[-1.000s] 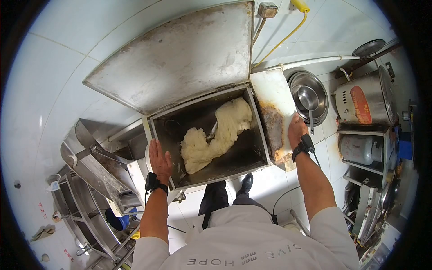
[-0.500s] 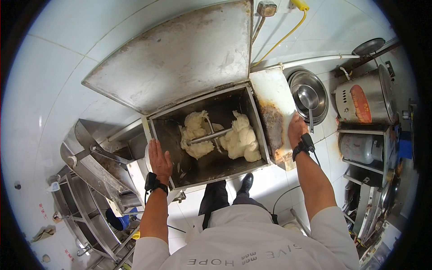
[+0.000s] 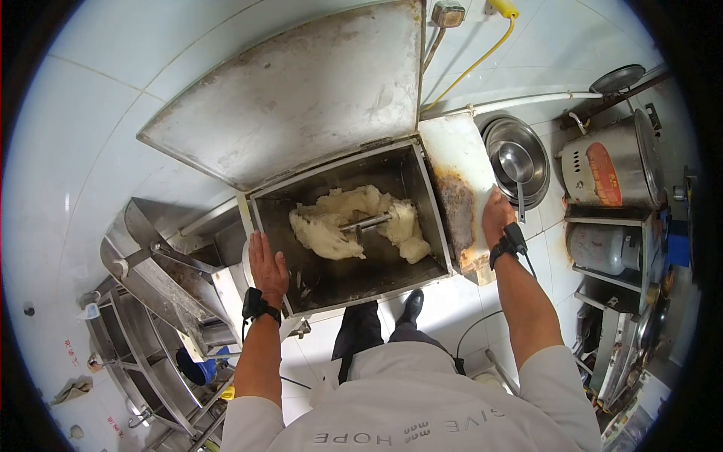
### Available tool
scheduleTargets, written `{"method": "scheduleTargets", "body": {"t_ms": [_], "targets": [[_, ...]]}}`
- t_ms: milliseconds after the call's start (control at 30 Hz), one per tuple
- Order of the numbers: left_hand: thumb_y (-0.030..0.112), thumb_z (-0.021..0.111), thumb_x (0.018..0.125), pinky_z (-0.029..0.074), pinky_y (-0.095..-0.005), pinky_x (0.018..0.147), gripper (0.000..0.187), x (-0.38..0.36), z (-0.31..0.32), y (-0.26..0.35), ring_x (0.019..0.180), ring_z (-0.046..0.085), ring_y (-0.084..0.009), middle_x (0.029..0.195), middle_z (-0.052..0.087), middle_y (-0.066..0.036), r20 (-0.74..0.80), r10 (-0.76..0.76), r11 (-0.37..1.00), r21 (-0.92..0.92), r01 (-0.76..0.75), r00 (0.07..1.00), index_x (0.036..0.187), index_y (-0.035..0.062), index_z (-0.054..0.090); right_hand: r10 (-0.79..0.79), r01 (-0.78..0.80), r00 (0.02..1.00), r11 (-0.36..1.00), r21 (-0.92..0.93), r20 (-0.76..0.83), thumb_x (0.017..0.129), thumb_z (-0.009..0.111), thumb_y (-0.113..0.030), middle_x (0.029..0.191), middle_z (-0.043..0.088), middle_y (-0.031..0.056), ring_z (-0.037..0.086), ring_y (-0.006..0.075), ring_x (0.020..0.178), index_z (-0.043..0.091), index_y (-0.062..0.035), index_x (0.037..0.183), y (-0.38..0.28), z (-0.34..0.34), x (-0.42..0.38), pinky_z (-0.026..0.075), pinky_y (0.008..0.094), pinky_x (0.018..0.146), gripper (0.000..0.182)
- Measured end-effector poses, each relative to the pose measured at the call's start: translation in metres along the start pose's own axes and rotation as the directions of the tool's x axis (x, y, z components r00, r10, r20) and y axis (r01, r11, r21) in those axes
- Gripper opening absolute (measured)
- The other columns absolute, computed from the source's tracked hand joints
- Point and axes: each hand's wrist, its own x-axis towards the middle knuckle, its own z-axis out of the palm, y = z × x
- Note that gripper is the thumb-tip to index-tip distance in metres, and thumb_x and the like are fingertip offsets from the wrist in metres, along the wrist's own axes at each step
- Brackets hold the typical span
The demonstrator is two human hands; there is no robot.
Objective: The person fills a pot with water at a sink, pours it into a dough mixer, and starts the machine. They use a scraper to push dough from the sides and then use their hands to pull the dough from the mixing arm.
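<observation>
A dough mixer (image 3: pixel 275 301) stands in front of me, its metal tub uncovered. Inside, pale dough (image 3: pixel 325 232) hangs in stretched, ragged lumps around a metal mixing bar (image 3: pixel 364 224). My left hand (image 3: pixel 267 265) lies flat on the tub's left rim, fingers stretched out and thumb apart, holding nothing loose. At the right, my right hand (image 3: pixel 498 216) rests on the outer edge of the rusty side housing (image 3: pixel 457 203), its fingers curled at that edge and partly hidden. Behind the tub, the big metal lid (image 3: pixel 294 90) is raised.
Stacked metal bowls (image 3: pixel 493 139) with a ladle (image 3: pixel 517 162) sit right of the mixer. Farther right is a large steel pot (image 3: pixel 602 169) above a gas cylinder (image 3: pixel 599 247). Metal equipment (image 3: pixel 162 279) and a rack (image 3: pixel 143 361) stand at the left. A yellow cable (image 3: pixel 482 62) hangs at the back.
The dough has turned with the mixing bar and changed shape, now stretching across the back of the tub in one band. Both hands have stayed in place.
</observation>
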Motion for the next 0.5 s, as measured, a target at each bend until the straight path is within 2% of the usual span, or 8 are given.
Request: {"method": "scheduleTargets", "body": {"t_ms": [167,267,500], "targets": [[0.023,0.044,0.098,0.022,-0.0500,0.118,0.056,-0.0003,-0.0001,0.0001,0.142,0.028,-0.0439,0.151,0.032,-0.029,-0.006,0.004,1.000,-0.005,-0.005,1.000,0.144,-0.0088,0.035,-0.017,0.017,1.000,1.000,0.024,0.001,0.101,0.034,-0.046,0.097,0.068,0.0283,0.065,0.0479,0.090,0.069,-0.0036,0.107,0.0022,0.0014,0.0004,0.052,0.0541,0.080,0.055],[0.023,0.045,0.098,0.022,-0.0501,0.118,0.057,-0.0002,-0.0017,0.0009,0.142,0.028,-0.0439,0.151,0.032,-0.029,-0.001,-0.001,1.000,-0.012,0.001,1.000,0.144,-0.0087,0.035,-0.023,0.023,1.000,1.000,-0.001,0.003,0.102,0.032,-0.046,0.096,0.068,0.0285,0.066,0.0459,0.092,0.069,-0.0011,0.103,0.0011,-0.0004,-0.0007,0.052,0.0532,0.082,0.058],[0.022,0.046,0.098,0.022,-0.0504,0.118,0.055,-0.0003,-0.0007,-0.0011,0.142,0.029,-0.0439,0.151,0.032,-0.028,-0.026,0.011,0.999,-0.040,-0.012,1.000,0.143,-0.0081,0.036,-0.019,0.020,1.000,1.000,-0.021,0.020,0.101,0.032,-0.047,0.097,0.068,0.0290,0.066,0.0467,0.091,0.069,-0.0012,0.102,0.0005,0.0000,0.0004,0.051,0.0543,0.082,0.059]]}}
